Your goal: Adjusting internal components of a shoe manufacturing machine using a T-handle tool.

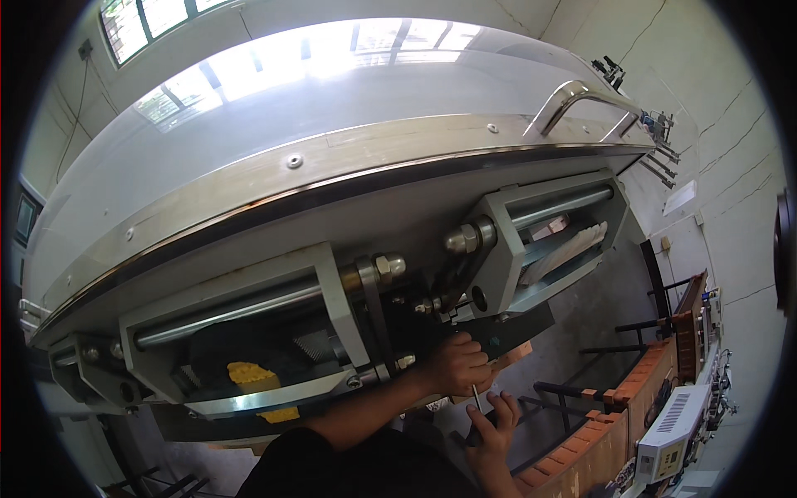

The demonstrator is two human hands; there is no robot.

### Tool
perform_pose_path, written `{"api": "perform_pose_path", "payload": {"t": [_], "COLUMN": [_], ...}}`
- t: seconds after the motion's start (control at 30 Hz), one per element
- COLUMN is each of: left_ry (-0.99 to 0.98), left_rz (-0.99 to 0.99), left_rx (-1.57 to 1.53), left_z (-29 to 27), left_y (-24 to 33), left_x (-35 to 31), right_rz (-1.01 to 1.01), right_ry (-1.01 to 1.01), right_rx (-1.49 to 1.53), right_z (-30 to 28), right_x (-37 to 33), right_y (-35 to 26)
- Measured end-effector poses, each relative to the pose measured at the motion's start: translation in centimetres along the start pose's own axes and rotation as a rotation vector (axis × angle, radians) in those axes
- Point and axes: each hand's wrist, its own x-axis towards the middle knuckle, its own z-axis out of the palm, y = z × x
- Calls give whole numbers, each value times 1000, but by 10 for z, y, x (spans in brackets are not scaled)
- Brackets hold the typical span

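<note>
At six o'clock, the right hand curled round a dark screwdriver, its handle mostly hidden. Just above, the left hand was closed tight against the machine's grey bracket, its grasp hidden. Glare washed out the curved cover at twelve.

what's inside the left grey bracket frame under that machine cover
Inside the left grey bracket frame a steel rod runs across; below it sits a yellow piece in dark shadow. The rest is too dark to tell.

My left hand raised, fingers curled shut, forearm stretched up from lower edge. My right hand just below it, fingers wrapped closed.
</note>
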Motion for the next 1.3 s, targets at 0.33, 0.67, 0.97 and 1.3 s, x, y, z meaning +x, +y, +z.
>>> {"api": "perform_pose_path", "payload": {"t": [0.33,0.67,0.97,1.3], "left_ry": [14,-36,13,33], "left_rz": [-9,-29,-45,-42], "left_rx": [-11,43,80,90], "left_z": [-4,-1,1,1], "left_y": [3,-1,2,3], "left_x": [6,6,6,10], "right_rz": [841,449,1066,879], "right_ry": [247,15,-361,-7], "right_rx": [2046,834,2611,1450], "right_z": [14,-4,-9,-11], "right_x": [-19,-7,-14,-4], "right_y": [-18,-5,0,-12]}}
